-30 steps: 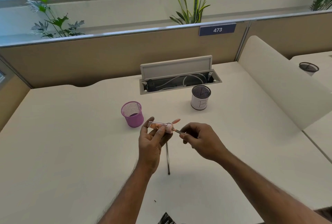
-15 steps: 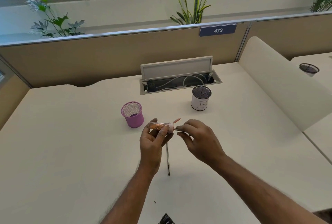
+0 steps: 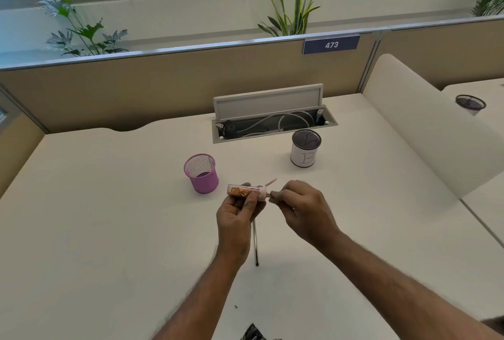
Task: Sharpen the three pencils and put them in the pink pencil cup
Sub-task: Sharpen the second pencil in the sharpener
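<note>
So both hands are mid-desk: the left hand [image 3: 236,217] grips a clear tube sharpener [image 3: 242,191] packed with orange shavings, pink cap pointing toward 3 o'clock. The right hand [image 3: 305,208] pinches a pencil [image 3: 270,195], tip right at that cap. A second pencil [image 3: 255,247] lies flat on the desk [image 3: 109,230], running toward 6 o'clock from the left hand. The pink mesh cup [image 3: 203,176] stands at 10 o'clock from the hands, and a white cup marked B [image 3: 304,155] at 1 o'clock.

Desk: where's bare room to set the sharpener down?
Bare desk left of the pink pencil cup and left hand; also right of the right hand, between white cup and side divider. Crowded: just below the hands, where a pencil lies, and by the open cable tray.
</note>
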### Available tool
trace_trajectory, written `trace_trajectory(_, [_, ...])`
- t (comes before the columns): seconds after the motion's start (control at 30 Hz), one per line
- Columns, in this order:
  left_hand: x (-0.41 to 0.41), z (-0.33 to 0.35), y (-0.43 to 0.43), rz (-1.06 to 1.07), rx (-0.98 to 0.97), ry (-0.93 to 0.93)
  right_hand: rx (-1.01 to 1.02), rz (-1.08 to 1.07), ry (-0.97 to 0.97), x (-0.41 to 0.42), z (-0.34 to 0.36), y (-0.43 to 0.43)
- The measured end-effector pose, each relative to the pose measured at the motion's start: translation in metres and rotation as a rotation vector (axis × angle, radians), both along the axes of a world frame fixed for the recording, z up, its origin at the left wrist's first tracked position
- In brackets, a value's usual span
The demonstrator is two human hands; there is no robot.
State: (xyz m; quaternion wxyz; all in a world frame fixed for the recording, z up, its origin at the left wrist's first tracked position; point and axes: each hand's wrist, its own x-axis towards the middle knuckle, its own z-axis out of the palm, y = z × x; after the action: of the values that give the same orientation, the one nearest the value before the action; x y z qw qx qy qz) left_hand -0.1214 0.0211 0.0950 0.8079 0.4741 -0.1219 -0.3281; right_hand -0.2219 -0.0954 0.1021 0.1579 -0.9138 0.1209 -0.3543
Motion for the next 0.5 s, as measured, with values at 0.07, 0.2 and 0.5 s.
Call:
trace_trajectory(0.07, [0.002, 0.001, 0.0, -0.018, -0.012, -0.013, 0.1, 0.02, 0.015, 0.001, 0.004, -0.002])
trace_trajectory(0.2, [0.007, -0.001, 0.001, -0.048, -0.003, -0.039, 0.383, 0.044, 0.076, 0.003, 0.013, -0.006])
trace_trajectory(0.5, [0.011, -0.002, 0.004, -0.093, 0.011, -0.106, 1.072, 0.138, 0.301, 0.004, 0.032, -0.015])
